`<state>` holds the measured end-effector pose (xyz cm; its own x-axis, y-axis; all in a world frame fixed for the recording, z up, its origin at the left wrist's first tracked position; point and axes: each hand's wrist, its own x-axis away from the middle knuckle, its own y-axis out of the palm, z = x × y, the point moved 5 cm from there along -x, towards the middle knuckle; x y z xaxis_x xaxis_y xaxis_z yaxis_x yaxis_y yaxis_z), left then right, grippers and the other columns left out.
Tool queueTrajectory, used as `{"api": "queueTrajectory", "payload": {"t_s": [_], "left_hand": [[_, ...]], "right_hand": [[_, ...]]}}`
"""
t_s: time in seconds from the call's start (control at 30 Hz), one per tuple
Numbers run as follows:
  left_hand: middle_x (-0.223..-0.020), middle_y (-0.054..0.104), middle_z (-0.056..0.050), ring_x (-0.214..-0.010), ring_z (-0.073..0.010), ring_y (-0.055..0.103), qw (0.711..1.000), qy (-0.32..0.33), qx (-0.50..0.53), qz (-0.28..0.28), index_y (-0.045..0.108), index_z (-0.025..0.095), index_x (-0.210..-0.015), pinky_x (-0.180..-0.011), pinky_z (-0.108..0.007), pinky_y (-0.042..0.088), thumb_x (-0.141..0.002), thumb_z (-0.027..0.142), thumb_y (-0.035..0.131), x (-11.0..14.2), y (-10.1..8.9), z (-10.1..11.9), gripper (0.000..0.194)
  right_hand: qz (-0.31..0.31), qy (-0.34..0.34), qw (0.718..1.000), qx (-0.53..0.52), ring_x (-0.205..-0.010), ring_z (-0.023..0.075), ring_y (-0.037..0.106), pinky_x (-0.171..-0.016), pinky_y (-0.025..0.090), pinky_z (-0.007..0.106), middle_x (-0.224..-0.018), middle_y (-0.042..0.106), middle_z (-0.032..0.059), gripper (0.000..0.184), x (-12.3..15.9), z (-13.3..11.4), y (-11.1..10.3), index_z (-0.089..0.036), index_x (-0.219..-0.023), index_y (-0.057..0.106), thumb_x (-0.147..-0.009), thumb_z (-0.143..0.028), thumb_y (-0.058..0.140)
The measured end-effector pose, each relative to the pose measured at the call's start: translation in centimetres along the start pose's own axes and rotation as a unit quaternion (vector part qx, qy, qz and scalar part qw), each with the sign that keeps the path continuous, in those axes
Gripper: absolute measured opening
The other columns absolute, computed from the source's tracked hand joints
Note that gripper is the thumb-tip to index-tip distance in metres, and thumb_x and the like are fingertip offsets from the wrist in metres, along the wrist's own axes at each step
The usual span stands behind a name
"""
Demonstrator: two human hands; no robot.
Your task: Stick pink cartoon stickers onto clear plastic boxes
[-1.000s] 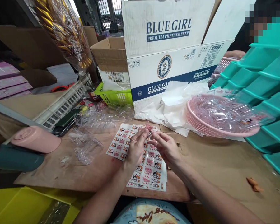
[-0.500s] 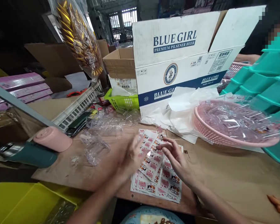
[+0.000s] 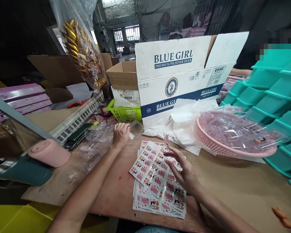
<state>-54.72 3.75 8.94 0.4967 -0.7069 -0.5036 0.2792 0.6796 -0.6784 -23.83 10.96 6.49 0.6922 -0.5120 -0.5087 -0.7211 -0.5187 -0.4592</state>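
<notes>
My left hand point(image 3: 121, 133) has its fingers curled down over a clear plastic box point(image 3: 135, 127) among other clear plastic pieces at the back of the table. My right hand point(image 3: 184, 168) hovers over the printed sticker sheets point(image 3: 147, 165), its fingers bent and partly spread. At its fingertips a small pink sticker point(image 3: 166, 138) stands up; the exact grip is hard to see. The sheets carry cats and pink lettering and lie fanned in a loose stack in front of me.
A pink basket point(image 3: 208, 144) of clear packages stands right, by stacked turquoise bins point(image 3: 264, 94). White paper point(image 3: 181, 119) lies before a beer carton point(image 3: 145, 68). A green basket point(image 3: 122, 113), pink cup point(image 3: 50, 152) and dark green flask point(image 3: 21, 171) are left. A co-worker's arm shows behind.
My left hand has moved from above the sticker sheets to the clear plastic pieces at the back left. My right hand stays over the sheets with the sticker. The view has tilted up slightly.
</notes>
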Motion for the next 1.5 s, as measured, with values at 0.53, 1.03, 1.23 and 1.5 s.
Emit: {"api": "queueTrajectory", "payload": {"t_s": [0.53,1.03,1.23,1.5], "left_hand": [[-0.09,0.075,-0.009,-0.081,-0.0157,0.068,0.869,-0.2,0.438,-0.115,0.077,0.014,-0.093,-0.075,-0.025,0.052,-0.082,0.045,0.073,7.2,3.0,6.3,0.033],[-0.114,0.075,-0.01,-0.111,-0.0246,0.07,0.665,-0.323,0.668,-0.083,0.072,0.017,-0.113,-0.098,-0.037,0.055,-0.079,0.016,0.076,12.8,2.5,8.9,0.034],[-0.102,0.078,-0.003,-0.095,-0.0178,0.074,0.654,-0.328,0.679,-0.053,0.076,0.022,-0.099,-0.093,-0.034,0.058,-0.076,0.012,0.078,14.1,3.8,10.5,0.025],[-0.098,0.079,-0.001,-0.093,-0.0175,0.074,0.658,-0.322,0.678,-0.058,0.077,0.024,-0.099,-0.09,-0.033,0.06,-0.074,0.013,0.08,15.0,4.6,11.7,0.028]], "right_hand": [[-0.147,-0.133,0.97,0.138,-0.134,0.0397,0.042,-0.107,0.044,0.057,-0.15,0.038,0.0229,0.134,-6.1,-1.0,2.6,-0.02,-0.158,-0.017,-0.069,-0.021,0.083],[-0.071,0.071,0.99,-0.096,-0.078,0.0196,0.065,-0.071,0.057,0.037,-0.087,0.066,0.0058,0.046,-5.3,-2.4,-1.9,-0.023,-0.133,0.058,-0.092,-0.041,0.065],[-0.027,0.254,0.896,-0.364,-0.048,0.0094,0.056,-0.049,0.052,0.024,-0.059,0.058,-0.0031,0.017,-0.5,-3.9,1.1,-0.018,-0.089,0.07,-0.088,-0.035,0.071],[-0.003,0.263,0.917,-0.3,-0.054,0.0102,0.061,-0.049,0.05,0.021,-0.064,0.062,-0.0003,0.018,0.4,-3.1,-0.4,-0.017,-0.083,0.073,-0.086,-0.035,0.073]]}}
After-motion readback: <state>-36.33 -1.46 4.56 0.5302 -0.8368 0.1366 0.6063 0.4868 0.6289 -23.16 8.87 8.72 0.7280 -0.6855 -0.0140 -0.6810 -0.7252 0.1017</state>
